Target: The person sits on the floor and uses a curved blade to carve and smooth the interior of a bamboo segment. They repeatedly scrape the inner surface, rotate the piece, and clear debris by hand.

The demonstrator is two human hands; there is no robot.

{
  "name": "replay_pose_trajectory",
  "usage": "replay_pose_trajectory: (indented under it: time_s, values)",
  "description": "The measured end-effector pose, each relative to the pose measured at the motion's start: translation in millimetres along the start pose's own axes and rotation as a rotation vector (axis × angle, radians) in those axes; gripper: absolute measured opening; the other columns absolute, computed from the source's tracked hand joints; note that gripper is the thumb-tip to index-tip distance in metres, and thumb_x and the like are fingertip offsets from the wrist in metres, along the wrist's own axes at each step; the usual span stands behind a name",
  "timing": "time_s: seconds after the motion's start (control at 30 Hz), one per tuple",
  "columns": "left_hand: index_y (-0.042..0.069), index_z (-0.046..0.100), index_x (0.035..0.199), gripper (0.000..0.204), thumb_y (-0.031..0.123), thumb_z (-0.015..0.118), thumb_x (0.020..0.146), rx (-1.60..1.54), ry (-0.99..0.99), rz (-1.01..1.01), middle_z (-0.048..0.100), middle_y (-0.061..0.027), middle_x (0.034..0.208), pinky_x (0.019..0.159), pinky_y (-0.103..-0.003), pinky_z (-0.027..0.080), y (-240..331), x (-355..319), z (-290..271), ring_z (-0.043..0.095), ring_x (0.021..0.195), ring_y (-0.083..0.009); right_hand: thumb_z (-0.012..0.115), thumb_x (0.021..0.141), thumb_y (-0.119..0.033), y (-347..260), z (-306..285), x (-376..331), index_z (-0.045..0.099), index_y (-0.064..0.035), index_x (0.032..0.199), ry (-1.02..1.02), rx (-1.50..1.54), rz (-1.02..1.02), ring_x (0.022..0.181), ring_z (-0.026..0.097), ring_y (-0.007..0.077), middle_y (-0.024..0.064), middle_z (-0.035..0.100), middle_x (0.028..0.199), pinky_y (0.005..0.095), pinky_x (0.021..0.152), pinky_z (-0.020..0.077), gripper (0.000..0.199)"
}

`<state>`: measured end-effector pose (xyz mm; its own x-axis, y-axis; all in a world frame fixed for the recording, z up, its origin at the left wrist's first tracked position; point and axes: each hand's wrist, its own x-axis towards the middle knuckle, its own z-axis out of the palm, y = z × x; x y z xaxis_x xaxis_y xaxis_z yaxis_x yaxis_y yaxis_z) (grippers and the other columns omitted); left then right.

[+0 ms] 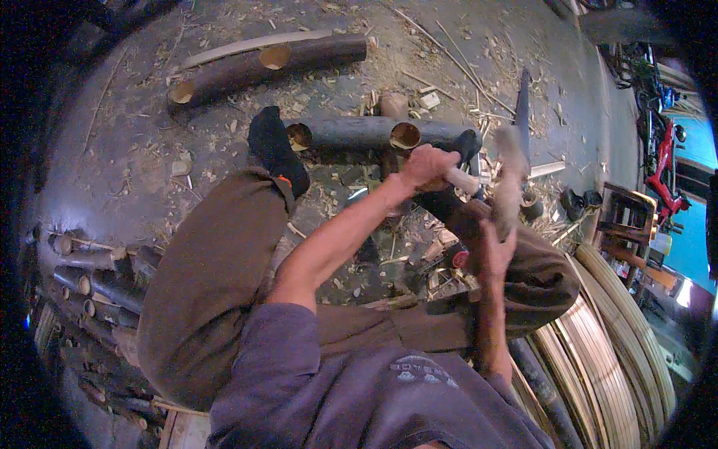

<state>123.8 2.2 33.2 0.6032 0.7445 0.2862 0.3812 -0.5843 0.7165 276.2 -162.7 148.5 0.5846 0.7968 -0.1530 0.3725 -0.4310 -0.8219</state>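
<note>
My left hand (431, 168) is closed around a short, pale wooden piece (462, 180), its other end pointing right. My right hand (496, 251) grips a thick, pale wooden club (508, 176), smeared by motion and standing just right of that piece. Ahead of my left hand lies a dark round pole (345, 132) with wide openings cut in its upper side. One opening (404, 135) is close to my left wrist. My dark-socked left foot (277, 146) rests against the pole's left end; my other foot (469, 144) is at its right end.
A second dark pole (318, 54) with similar openings lies farther off. Wood chips cover the floor (149, 138). A long dark blade-like strip (522, 112) stands beyond the club. Pole pieces (112, 292) are piled at left; bundled pale strips (598, 337) curve along the right.
</note>
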Motion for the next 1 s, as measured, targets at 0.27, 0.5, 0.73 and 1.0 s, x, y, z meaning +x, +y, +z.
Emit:
replay_pose_trajectory:
  time_s: [0.27,0.5,0.73,1.0]
  values:
    - [0.006,0.064,0.1,0.037,0.026,0.069,0.069,0.091,-0.9,-0.055,0.064,-0.0199,0.104,0.072,-0.042,0.054,37.2,-33.4,17.5,0.065,0.09,-0.0332,0.069,0.079,-0.038,27.0,-23.2,160.2,0.059,0.0051,0.103,0.047,0.027,0.274,0.07,0.057,0.0164,0.0063,0.061,0.083,0.0326,0.059,0.0457,0.05]
    - [0.006,0.054,0.113,0.063,0.036,0.079,0.064,0.314,-0.26,-0.224,0.058,-0.0188,0.112,0.087,-0.045,0.046,-47.2,-8.2,-58.6,0.056,0.108,-0.0318,0.069,0.075,-0.031,117.3,-7.6,170.2,0.06,0.0015,0.105,0.048,-0.357,-0.139,0.077,0.061,0.0255,0.0109,0.064,0.088,0.0395,0.065,0.0472,0.045]
    - [0.013,0.04,0.133,0.087,0.037,0.082,0.061,0.758,-0.189,-0.285,0.052,-0.0128,0.119,0.088,-0.053,0.039,-84.5,-52.1,-72.7,0.051,0.11,-0.0316,0.068,0.067,-0.011,17.9,96.3,34.8,0.057,-0.0084,0.113,-0.159,-0.422,-0.828,0.094,0.059,0.0321,0.0125,0.062,0.094,0.0434,0.084,0.0457,0.046]
    - [0.017,0.041,0.127,0.083,0.035,0.084,0.058,0.639,-0.302,-0.351,0.053,-0.0126,0.117,0.087,-0.053,0.04,-86.4,-39.5,-75.3,0.053,0.108,-0.0337,0.059,0.085,-0.026,46.1,148.5,-103.3,0.006,-0.0358,0.147,-0.891,-0.886,-0.553,0.086,0.058,0.0405,0.0259,0.044,0.119,0.0473,0.07,0.0513,0.082]
